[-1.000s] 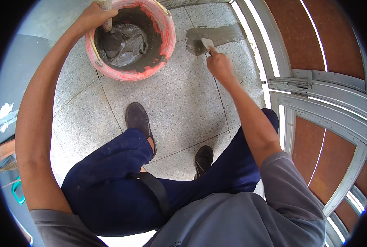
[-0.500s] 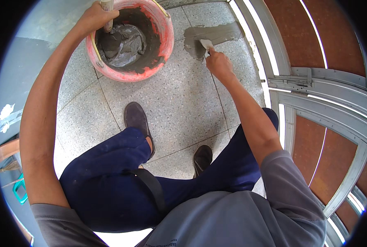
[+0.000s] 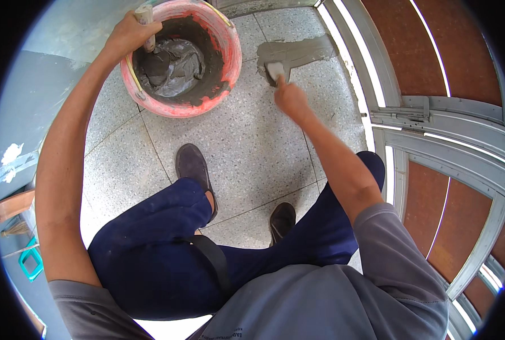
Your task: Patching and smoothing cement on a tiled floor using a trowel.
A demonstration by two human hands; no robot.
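Note:
My left hand (image 3: 128, 35) grips a pale cylindrical handle (image 3: 147, 22) at the rim of a red plastic bucket (image 3: 227, 62). Inside, dark grey wet paste (image 3: 173, 73) coats the bottom and sides. My right hand (image 3: 292, 102), slightly blurred, holds a light-bladed scraper (image 3: 276, 69) on a long smear of the same grey paste (image 3: 306, 48) across the speckled tiles, right of the bucket. The scraper sits at the left end of the smear, where the paste reaches down toward me.
A metal-framed door with brown panels (image 3: 445, 215) lines the right. My feet (image 3: 191, 161) stand on the tiled floor (image 3: 246, 164). At the left are a blue-grey wall (image 3: 20, 102), a wooden piece (image 3: 11, 205), a straw brush (image 3: 13, 231) and a teal plastic object (image 3: 30, 258).
My right hand and the scraper have moved down and slightly left, and the smear reaches a little differently there. My left hand has shifted slightly down, still on the handle.

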